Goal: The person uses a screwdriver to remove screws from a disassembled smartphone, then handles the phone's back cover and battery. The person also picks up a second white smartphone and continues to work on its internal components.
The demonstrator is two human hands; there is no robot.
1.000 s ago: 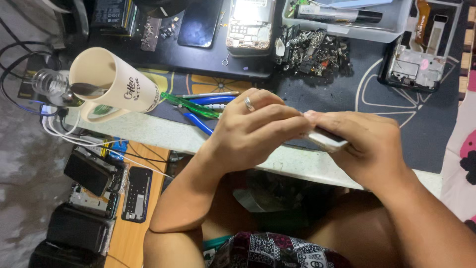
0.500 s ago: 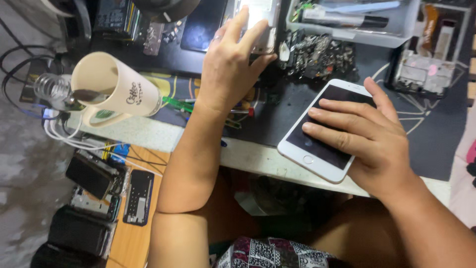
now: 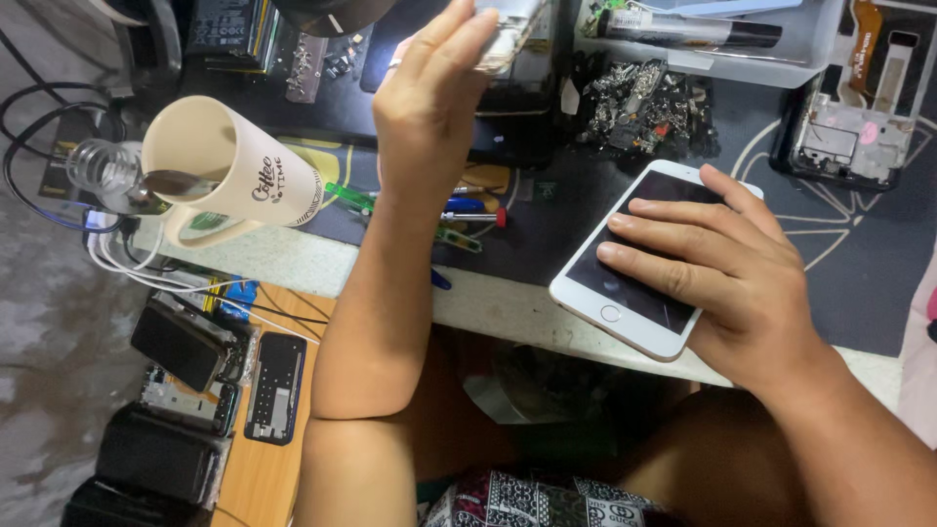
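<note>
The white smartphone (image 3: pixel 634 283) lies face up on the dark work mat (image 3: pixel 849 293), a slim slab with rounded corners, a black glass screen and a round button on its near white border. Its near end overhangs the pale table edge (image 3: pixel 293 259). Its long axis runs diagonally, the button end pointing near and left, the other end far and right toward an opened phone chassis (image 3: pixel 844 137). The right hand (image 3: pixel 727 268) rests flat on the screen, fingers stretched out and slightly spread, pressing down rather than gripping. The left hand (image 3: pixel 429 93) is raised at the far side, fingers curled around a small phone part (image 3: pixel 508 29) (partly out of view). A cream mug (image 3: pixel 229 176) stands at the left.
</note>
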